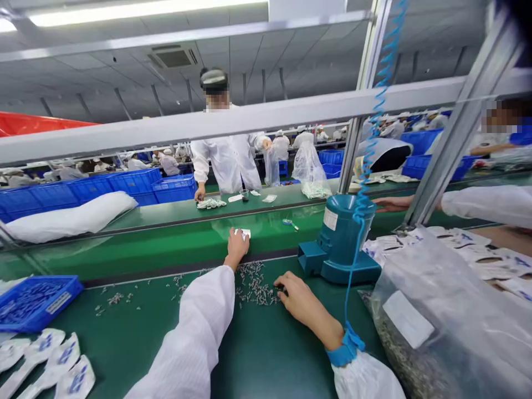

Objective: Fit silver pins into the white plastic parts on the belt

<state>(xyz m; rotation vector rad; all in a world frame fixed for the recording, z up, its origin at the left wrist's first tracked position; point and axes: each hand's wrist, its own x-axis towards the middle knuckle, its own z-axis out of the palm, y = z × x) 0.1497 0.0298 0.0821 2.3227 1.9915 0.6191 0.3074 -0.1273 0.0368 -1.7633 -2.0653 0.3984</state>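
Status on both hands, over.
Left hand on white packet, green belt. Right hand at metal parts pile. Teal machine close beside, apart.

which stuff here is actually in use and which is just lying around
In use: left hand on white packet; right hand at pile of small metal parts.
Lying about: blue tray, teal machine, plastic bag, white pouches.

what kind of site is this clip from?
Most likely a factory assembly or packing line: a long green conveyor belt, rows of blue crates, workers in white coats, and loose small metal parts by the right hand.
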